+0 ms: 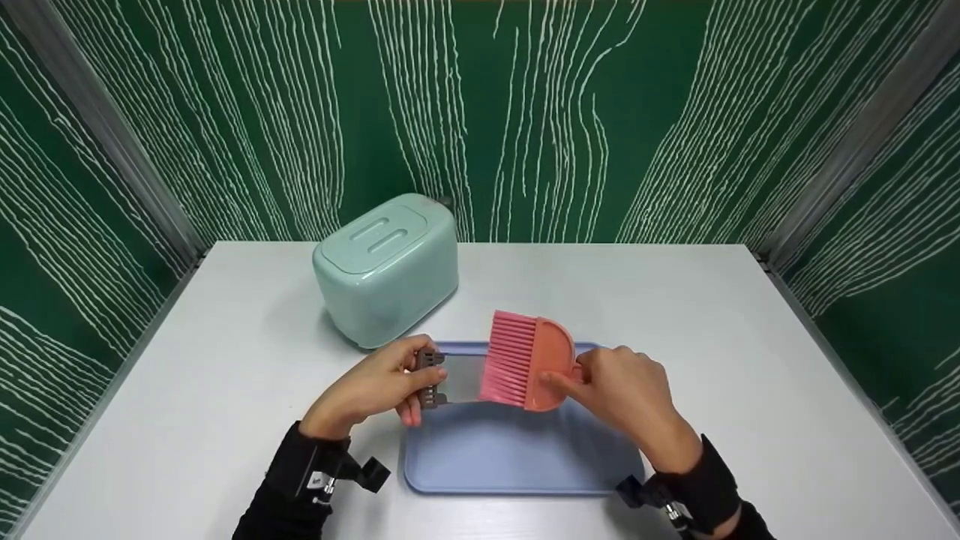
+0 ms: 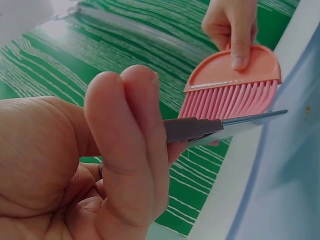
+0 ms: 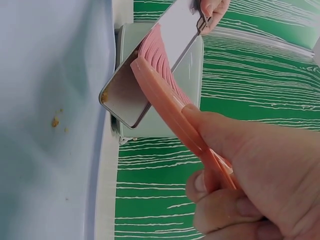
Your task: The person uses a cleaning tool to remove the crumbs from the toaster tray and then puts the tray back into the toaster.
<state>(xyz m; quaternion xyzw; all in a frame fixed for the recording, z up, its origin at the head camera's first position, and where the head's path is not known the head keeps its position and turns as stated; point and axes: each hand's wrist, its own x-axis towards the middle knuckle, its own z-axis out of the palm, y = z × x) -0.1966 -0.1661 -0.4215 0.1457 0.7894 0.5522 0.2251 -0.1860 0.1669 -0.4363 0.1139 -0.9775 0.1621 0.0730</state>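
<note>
My left hand pinches the brown end piece of a flat, shiny metal crumb tray, thumb on top. In my right hand is a small brush with an orange back and pink bristles. The bristles lie against the crumb tray's surface and bend there in the right wrist view. A brownish crumb sits at the crumb tray's far corner. Both things are held above a blue tray, which has a few crumbs on it.
A mint-green toaster stands behind and left of the blue tray, its top covered. All of this is on a white table. Green panels with white wavy lines enclose the back and sides.
</note>
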